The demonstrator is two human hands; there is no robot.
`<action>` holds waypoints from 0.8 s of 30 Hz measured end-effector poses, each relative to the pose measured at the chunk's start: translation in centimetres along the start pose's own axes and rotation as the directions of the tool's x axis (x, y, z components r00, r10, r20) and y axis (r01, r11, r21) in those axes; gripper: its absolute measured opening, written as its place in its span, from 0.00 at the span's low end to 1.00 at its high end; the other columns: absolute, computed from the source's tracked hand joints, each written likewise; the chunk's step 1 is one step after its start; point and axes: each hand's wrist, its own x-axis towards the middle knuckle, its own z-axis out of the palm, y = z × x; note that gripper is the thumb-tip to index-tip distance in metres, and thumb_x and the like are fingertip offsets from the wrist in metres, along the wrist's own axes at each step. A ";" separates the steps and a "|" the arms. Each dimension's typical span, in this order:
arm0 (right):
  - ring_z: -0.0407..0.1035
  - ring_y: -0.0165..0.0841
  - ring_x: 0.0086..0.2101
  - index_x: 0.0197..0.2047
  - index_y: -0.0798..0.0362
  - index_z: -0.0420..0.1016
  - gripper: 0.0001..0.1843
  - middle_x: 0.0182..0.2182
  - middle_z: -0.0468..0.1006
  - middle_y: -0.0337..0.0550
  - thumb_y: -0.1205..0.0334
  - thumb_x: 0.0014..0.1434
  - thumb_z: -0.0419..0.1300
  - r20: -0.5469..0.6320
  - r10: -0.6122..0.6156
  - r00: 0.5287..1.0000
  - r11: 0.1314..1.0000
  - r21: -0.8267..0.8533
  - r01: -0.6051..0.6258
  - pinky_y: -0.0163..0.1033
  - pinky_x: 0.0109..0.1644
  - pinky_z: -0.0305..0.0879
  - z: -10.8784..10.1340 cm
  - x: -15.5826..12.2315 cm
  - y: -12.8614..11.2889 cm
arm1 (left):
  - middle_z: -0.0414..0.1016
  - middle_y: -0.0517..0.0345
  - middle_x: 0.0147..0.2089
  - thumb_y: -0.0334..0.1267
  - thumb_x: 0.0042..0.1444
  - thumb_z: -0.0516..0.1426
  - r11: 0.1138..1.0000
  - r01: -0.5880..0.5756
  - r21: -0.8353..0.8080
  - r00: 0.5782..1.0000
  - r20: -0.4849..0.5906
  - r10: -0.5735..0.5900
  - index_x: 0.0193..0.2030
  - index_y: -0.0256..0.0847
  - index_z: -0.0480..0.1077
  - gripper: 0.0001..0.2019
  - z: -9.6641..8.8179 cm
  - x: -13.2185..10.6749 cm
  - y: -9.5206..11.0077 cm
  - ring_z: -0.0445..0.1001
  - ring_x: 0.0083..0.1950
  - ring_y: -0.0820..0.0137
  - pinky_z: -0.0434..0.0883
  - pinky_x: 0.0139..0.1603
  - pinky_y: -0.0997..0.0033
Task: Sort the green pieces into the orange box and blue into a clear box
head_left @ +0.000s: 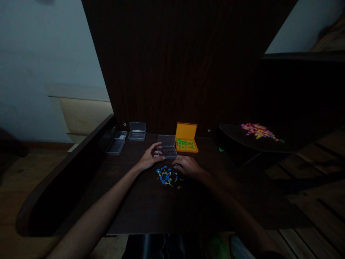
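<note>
My left hand [151,157] grips the left side of a small clear plastic box [167,157], with the thumb along its front edge and the fingers behind. The box's lid stands up at the back, and several dark red pieces [168,152] lie inside. At its front right corner is my right hand [188,166], fingers curled and pinched together; whatever is between them is too small and dark to make out. Just below the hands, a loose pile of small blue, yellow and pale pieces [165,175] is spread on the dark wooden desk [145,212].
An orange box [196,148] with its lid up holds green pieces behind my right hand. Two clear boxes stand at the back left, one [137,136] upright-lidded, another [115,148] beside the side panel [67,172]. Pink and yellow pieces [259,131] heap on a right-hand shelf.
</note>
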 end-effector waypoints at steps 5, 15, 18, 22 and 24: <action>0.70 0.34 0.42 0.44 0.49 0.77 0.10 0.43 0.77 0.43 0.62 0.63 0.56 -0.001 0.000 1.000 1.000 0.004 0.000 0.37 0.44 0.62 -0.1 0.2 -0.3 | 0.67 0.51 0.53 0.31 0.36 0.69 1.000 -0.005 -0.015 1.000 -0.001 0.005 0.56 0.43 0.66 0.37 0.0 0.2 -0.3 0.70 0.42 0.74 0.73 0.42 0.69; 0.70 0.34 0.43 0.47 0.48 0.76 0.11 0.44 0.77 0.42 0.62 0.63 0.55 -0.014 0.005 1.000 1.000 -0.009 -0.005 0.37 0.43 0.60 -0.1 0.2 -0.7 | 0.68 0.51 0.53 0.30 0.36 0.69 1.000 -0.009 -0.010 1.000 -0.009 0.009 0.56 0.43 0.66 0.36 -0.1 0.2 -0.4 0.71 0.42 0.74 0.73 0.43 0.69; 0.70 0.34 0.42 0.45 0.48 0.76 0.11 0.43 0.77 0.42 0.62 0.64 0.54 -0.007 -0.007 1.000 0.999 -0.032 0.006 0.36 0.42 0.60 -0.2 0.1 -0.7 | 0.68 0.51 0.54 0.30 0.36 0.69 1.000 0.003 -0.013 1.000 -0.010 -0.003 0.56 0.43 0.66 0.37 -0.1 0.2 -0.3 0.70 0.42 0.74 0.73 0.43 0.69; 0.70 0.33 0.41 0.42 0.49 0.77 0.11 0.42 0.77 0.42 0.63 0.64 0.53 0.018 0.000 1.000 0.998 -0.057 0.001 0.35 0.40 0.59 -0.3 0.0 -0.8 | 0.67 0.50 0.54 0.30 0.36 0.69 1.000 0.004 -0.014 1.000 -0.006 -0.004 0.56 0.42 0.66 0.36 -0.1 0.2 -0.3 0.70 0.42 0.74 0.73 0.43 0.69; 0.70 0.33 0.41 0.43 0.49 0.77 0.11 0.42 0.76 0.42 0.63 0.64 0.53 0.030 0.015 0.999 0.998 -0.059 -0.013 0.35 0.40 0.59 -0.4 0.1 -0.9 | 0.67 0.50 0.54 0.30 0.37 0.69 1.000 0.005 -0.013 1.000 -0.005 -0.005 0.56 0.42 0.66 0.36 -0.1 0.2 -0.3 0.70 0.42 0.74 0.73 0.44 0.69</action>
